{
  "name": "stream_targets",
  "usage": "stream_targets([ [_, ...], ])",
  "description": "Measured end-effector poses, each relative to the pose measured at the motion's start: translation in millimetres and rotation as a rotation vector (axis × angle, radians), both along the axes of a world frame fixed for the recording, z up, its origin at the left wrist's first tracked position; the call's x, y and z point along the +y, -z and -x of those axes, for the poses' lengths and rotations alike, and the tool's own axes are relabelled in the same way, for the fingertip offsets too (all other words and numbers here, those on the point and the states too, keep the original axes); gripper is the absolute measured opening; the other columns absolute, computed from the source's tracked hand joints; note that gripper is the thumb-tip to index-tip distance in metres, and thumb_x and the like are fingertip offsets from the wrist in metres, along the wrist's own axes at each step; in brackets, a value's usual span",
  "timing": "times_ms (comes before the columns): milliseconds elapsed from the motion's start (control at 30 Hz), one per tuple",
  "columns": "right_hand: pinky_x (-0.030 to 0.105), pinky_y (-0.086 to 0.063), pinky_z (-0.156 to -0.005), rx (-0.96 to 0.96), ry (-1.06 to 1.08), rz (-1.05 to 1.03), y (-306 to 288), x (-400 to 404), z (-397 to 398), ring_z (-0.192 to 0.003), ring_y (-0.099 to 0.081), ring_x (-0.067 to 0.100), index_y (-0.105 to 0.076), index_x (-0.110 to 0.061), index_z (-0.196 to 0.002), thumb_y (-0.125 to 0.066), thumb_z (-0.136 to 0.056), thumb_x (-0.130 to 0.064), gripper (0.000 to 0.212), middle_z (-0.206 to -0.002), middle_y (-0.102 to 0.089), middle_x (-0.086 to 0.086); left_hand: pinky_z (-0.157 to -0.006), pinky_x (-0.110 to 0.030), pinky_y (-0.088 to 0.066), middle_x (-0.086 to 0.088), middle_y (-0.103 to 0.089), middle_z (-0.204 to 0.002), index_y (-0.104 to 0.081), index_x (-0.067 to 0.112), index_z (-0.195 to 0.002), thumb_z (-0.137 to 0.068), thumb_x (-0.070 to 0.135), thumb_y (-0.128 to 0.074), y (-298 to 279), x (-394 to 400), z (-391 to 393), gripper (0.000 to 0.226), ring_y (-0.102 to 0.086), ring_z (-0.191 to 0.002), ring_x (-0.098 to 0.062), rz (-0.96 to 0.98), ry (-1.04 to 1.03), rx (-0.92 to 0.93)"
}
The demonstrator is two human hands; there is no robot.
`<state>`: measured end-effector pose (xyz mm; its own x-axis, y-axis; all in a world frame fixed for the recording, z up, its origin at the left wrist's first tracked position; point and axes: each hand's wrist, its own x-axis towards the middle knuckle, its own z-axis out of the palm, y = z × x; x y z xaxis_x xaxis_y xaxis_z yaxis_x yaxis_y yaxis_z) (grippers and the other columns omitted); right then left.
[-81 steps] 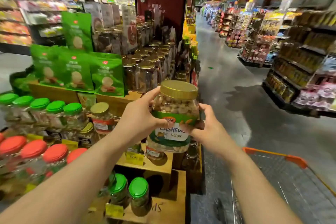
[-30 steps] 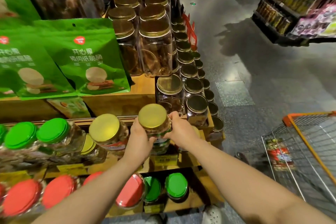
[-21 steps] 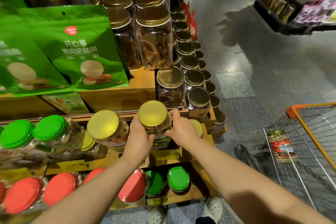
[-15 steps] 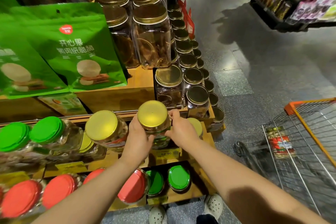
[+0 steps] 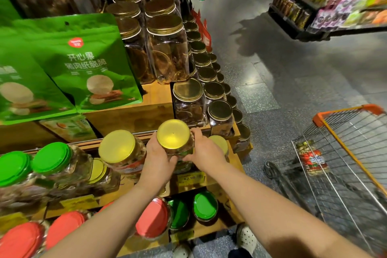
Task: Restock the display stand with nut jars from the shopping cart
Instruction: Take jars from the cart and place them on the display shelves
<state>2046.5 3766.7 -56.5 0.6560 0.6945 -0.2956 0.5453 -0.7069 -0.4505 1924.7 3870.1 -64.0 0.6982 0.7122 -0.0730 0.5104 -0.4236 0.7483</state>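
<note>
Green snack pouches (image 5: pixel 88 65) with white lettering lean at the far left. Across the grey speckled floor (image 5: pixel 261 63), at the far right, dark shelving (image 5: pixel 297 6) carries rows of colourful packets. A yellow price tag (image 5: pixel 189 178) reading 62.90 sits near the middle. At the near bottom edge, two light perforated shoes (image 5: pixel 246 237) stand on the floor.

Both bare forearms extended forward. Left hand (image 5: pixel 157 160) and right hand (image 5: pixel 206 152) clasp gold-lidded jar (image 5: pixel 174 139) from opposite sides, fingers curled round it.
</note>
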Motion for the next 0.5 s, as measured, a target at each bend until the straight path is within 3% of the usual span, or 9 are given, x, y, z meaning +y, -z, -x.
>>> stream_targets([
  [200,0.043,-0.058,-0.088,0.013,0.052,-0.007,-18,-12,7,-0.118,-0.063,0.027,-0.012,-0.03,-0.158,-0.08,-0.083,-0.047,0.103,-0.141,-0.059,0.006,-0.12,-0.03,-0.015,-0.014,-0.014,-0.166,0.001,0.008,-0.161,-0.085,0.015,-0.081,-27,-9,3,0.112,-0.019,-0.153,-0.026,-0.008,0.021,0.136],
  [400,0.039,-0.055,-0.091,0.009,0.105,-0.026,-35,-36,11,-0.122,-0.062,0.026,-0.007,-0.032,-0.162,-0.079,-0.086,-0.041,0.105,-0.142,-0.058,0.008,-0.124,-0.038,-0.008,-0.02,-0.003,-0.167,0.007,0.004,-0.159,-0.093,0.033,-0.072,-46,-18,4,0.107,-0.002,-0.156,-0.035,-0.312,0.144,0.271],
  [500,0.044,-0.054,-0.098,0.027,0.146,-0.042,-44,-51,8,-0.125,-0.059,0.028,-0.016,-0.033,-0.159,-0.08,-0.085,-0.043,0.099,-0.145,-0.055,0.009,-0.124,-0.041,-0.014,-0.021,0.001,-0.167,-0.005,0.008,-0.161,-0.095,0.039,-0.067,-62,-29,2,0.096,0.005,-0.155,-0.038,-0.467,0.246,0.286],
])
